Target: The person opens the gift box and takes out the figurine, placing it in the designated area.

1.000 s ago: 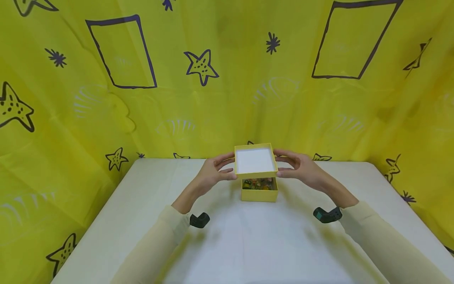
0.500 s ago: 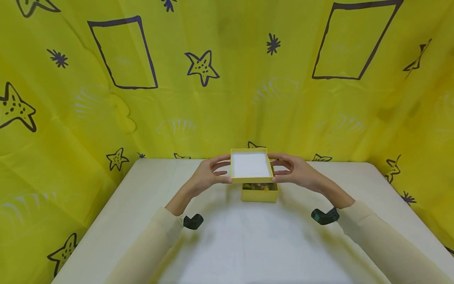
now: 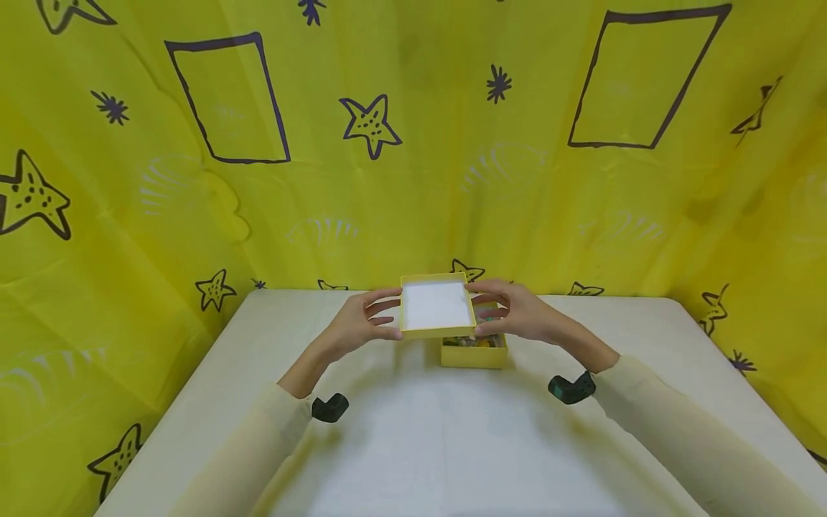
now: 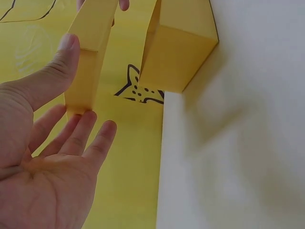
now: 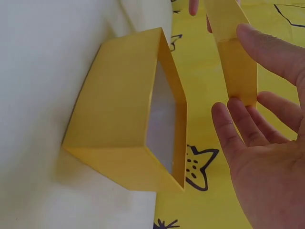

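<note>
Lid (image 3: pixel 438 304) is off the box (image 3: pixel 474 357), not yet set down: my left hand (image 3: pixel 362 322) and right hand (image 3: pixel 517 311) pinch its sides at 12 o'clock, box on the surface (image 3: pixel 446 445) at its 5 o'clock.

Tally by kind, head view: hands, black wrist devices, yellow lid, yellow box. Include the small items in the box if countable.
Hands: 2 (left hand, right hand)
Black wrist devices: 2
Yellow lid: 1
Yellow box: 1
Total: 6
Small items: partly hidden, not countable, excluded.
</note>
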Demonstrator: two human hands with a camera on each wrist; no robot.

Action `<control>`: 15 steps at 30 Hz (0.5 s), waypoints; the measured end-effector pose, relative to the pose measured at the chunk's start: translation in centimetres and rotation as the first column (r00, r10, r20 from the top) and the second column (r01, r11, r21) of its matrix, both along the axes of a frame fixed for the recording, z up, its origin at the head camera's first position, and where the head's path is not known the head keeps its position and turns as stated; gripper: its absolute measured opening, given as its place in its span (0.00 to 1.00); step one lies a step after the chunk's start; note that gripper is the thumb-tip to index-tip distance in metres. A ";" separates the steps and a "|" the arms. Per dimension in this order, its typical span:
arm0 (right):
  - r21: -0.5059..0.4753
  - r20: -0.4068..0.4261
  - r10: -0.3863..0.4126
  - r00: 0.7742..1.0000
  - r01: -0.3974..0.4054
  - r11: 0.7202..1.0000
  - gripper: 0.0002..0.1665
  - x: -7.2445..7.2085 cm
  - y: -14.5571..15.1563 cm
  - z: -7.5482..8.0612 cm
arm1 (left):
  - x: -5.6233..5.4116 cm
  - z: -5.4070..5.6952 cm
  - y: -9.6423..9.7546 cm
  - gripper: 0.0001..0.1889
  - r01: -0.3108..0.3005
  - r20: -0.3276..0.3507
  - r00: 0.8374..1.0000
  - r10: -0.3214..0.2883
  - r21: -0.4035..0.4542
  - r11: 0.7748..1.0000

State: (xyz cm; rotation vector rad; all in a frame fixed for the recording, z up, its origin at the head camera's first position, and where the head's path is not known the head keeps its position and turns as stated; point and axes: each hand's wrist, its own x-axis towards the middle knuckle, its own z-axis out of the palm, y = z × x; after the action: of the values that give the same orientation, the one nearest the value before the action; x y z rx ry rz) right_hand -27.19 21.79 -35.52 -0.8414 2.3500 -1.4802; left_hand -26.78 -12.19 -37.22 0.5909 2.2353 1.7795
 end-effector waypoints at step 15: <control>0.031 0.039 0.035 0.999 -0.036 0.999 0.46 -0.3 -4.1 -0.6 | 0.8 0.1 -4.1 0.42 -0.021 -0.026 0.999 0.019 -0.055 0.998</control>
State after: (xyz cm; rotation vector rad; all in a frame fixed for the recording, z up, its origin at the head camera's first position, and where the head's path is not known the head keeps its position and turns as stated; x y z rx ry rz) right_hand -27.44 17.72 -36.09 -0.8342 2.3124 -1.4284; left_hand -26.03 -16.32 -37.16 0.5850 2.3070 1.7225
